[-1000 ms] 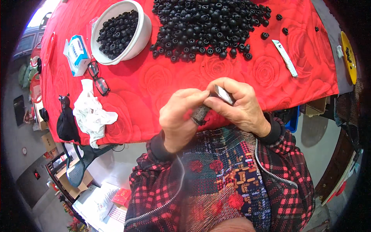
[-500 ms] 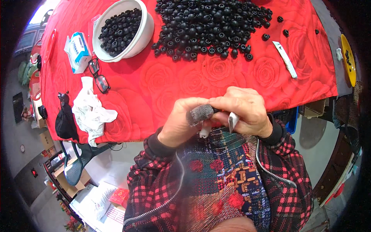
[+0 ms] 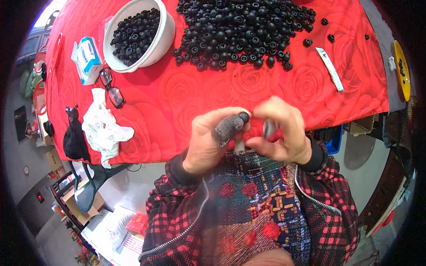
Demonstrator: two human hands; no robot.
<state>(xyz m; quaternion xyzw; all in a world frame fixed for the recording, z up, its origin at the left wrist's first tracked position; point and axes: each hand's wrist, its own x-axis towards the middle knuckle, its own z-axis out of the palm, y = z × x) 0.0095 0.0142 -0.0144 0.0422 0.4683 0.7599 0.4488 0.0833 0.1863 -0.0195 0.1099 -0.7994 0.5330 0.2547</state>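
Observation:
Above the table's near edge, my left hand (image 3: 208, 133) is closed on a small round black plastic part (image 3: 243, 117). A dark grey fuzzy sleeve (image 3: 227, 129) covers one of its digits, and a whitish wrap (image 3: 239, 146) shows on another below. Just to the right is my right hand (image 3: 284, 128), smeared by motion and apart from the black part. A small silvery, blade-like tool (image 3: 268, 128) lies inside its curled fingers; the blur hides its exact shape.
On the red tablecloth (image 3: 186, 93) are a big pile of black parts (image 3: 239, 31), a white bowl (image 3: 166, 33) of more parts, eyeglasses (image 3: 113, 91), a tissue pack (image 3: 88, 62), a white cloth (image 3: 106, 128) and a white strip (image 3: 329, 70). A yellow plate (image 3: 401, 71) stands at far right.
My right hand has moved off the black part, and its fingers have opened somewhat. The part's round end now shows above my left hand's grip.

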